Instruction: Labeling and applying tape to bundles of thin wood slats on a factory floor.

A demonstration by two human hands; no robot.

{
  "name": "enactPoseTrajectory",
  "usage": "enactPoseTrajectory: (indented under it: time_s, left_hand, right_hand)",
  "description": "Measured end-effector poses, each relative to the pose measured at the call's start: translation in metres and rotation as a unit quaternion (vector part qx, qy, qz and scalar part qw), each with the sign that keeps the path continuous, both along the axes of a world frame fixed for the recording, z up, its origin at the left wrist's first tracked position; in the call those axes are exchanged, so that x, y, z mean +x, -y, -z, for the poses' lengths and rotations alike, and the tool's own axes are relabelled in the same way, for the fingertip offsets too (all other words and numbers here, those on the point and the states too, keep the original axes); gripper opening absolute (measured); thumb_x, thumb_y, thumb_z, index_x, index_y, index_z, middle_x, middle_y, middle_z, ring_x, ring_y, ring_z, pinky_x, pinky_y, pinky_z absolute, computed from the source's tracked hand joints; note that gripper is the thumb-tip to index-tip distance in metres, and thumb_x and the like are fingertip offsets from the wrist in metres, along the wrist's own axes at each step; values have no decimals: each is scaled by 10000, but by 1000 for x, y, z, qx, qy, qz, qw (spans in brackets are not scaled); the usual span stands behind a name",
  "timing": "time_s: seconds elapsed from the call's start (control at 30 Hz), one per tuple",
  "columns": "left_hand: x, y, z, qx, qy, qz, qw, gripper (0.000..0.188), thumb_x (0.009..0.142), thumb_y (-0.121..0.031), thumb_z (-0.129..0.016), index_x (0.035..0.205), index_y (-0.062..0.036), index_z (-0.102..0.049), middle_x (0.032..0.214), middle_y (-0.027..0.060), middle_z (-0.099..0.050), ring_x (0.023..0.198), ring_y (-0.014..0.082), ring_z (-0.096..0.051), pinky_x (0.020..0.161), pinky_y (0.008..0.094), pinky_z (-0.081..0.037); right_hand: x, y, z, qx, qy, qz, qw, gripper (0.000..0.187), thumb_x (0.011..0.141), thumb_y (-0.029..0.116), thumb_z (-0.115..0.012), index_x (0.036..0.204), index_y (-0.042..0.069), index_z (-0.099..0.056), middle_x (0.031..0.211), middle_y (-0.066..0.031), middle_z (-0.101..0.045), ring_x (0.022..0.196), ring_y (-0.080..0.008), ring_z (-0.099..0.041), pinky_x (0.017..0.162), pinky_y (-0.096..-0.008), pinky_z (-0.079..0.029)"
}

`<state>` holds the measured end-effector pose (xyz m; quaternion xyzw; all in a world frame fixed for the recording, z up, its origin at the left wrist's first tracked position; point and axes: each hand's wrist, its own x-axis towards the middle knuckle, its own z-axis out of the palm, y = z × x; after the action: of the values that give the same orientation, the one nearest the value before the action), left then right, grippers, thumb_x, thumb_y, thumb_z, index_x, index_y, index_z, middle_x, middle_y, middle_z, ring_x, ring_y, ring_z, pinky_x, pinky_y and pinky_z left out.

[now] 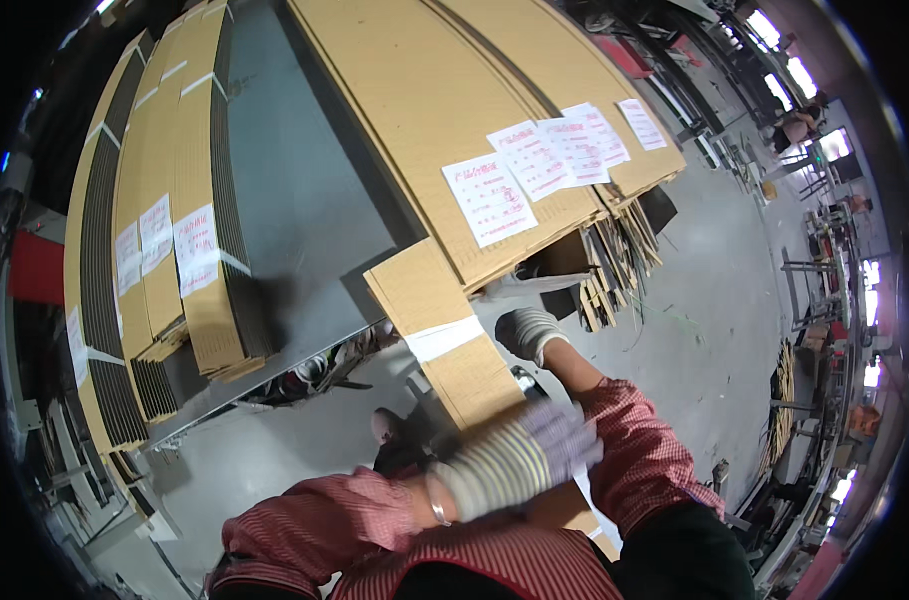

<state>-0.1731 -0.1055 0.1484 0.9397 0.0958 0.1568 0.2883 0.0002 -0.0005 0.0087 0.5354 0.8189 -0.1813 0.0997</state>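
A long, narrow cardboard bundle (471, 377) with a white paper band (444, 338) slants from the table's near edge toward my body. My left hand (514, 455), in a striped knit glove, crosses over its lower part and is smeared by motion, so its grip does not show. Beside the bundle's right edge, near the band, is my right hand (529, 335) in a dark-palmed glove. Its fingers look curled in; what they hold, if anything, is hidden. White paper labels (490, 200) lie on the large cardboard stack (414, 90) just beyond.
Strapped stacks of folded cardboard (199, 330) stand on the left of the grey table (294, 190). Cardboard strips (614, 265) stick out below the right-hand stack. Grey floor (714, 290) stretches right, with another person (796, 125) and workbenches far off.
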Motion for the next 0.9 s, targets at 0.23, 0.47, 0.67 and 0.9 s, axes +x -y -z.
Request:
enactPoseTrajectory:
  time_s: [0.23, 0.47, 0.67, 0.9]
  left_hand:
    - [-113, -133, -5, 170, -129, -75, 974, 295, 785, -128, -536, 1079, -113, -560, 1053, 69, -549, 1012, 233, -524, 869, 345, -439]
    - [-85, -152, -46, 195, -93, -65, 974, 317, 894, -181, -434, 1175, -91, -549, 1249, 128, -519, 1206, 268, -440, 1074, 444, -277]
    - [-163, -228, -7, 214, -274, -470, 811, 660, 732, -268, -703, 1294, -41, -443, 1298, 162, -464, 1210, 356, -426, 1051, 442, -314]
    - [0, -217, 55, -102, 40, -643, 758, 1203, 607, -265, -826, 1439, 22, -6, 1380, 280, -325, 1290, 366, -333, 1089, 372, -260]
  right_hand:
    - [50, 60, -16, -81, -481, 356, 797, 341, 844, 38, -557, 1184, 18, -533, 1093, -131, -643, 922, -222, -642, 720, -346, -507]
    - [80, 123, 43, -155, -453, 403, 780, 205, 907, 131, -565, 1080, 23, -580, 932, -57, -651, 760, -171, -585, 735, -302, -488]
    - [70, 122, -12, -176, -300, 450, 822, 519, 926, 466, -466, 1050, -9, -634, 913, -170, -676, 813, -230, -597, 767, -366, -465]
    - [105, 105, -4, -147, -294, 456, 827, 520, 930, 452, -453, 1022, -28, -629, 922, -195, -669, 845, -298, -618, 787, -384, -467]
